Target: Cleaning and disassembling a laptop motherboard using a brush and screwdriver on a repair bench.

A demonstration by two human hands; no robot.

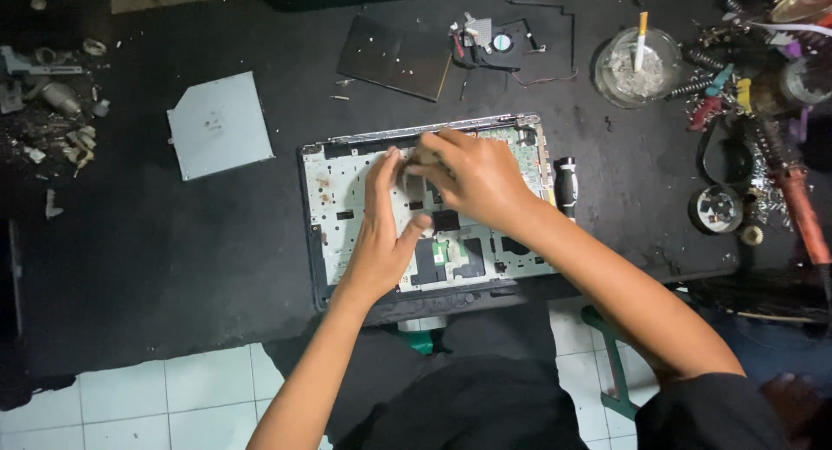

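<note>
Head view: a person works over an opened laptop chassis [347, 199] that lies flat on a dark table [173, 242], its near edge at the table's front so both arms reach it without stretching. The left hand [381, 233] rests flat and spread on the bare inner plate, fingers straight and gripping nothing — it seems placed there to pin the chassis down. The right hand [472, 177] is curled over the upper middle of the chassis, fingertips pinched on something small and pale; the blur hides what it is, and whether it is a part or a cloth cannot be told.

Removed pieces sit well apart from the work, likely set aside to keep the middle free: a thin silver drive [218, 125] to the left, a dark flat cover panel [394, 58] beyond the chassis, and beside that a small cooling fan [494, 43] with its wires trailing. A black cylindrical tool handle [565, 186] lies just beside the chassis's right edge — within easy reach of the working hand. Farther right stand a glass ashtray [637, 64] with a cigarette propped in it and a clutter of tools, among them a red-handled one [802, 212]. Small debris is scattered at the far left of the table. White floor tiles [156, 398] show below the table's edge.
</note>
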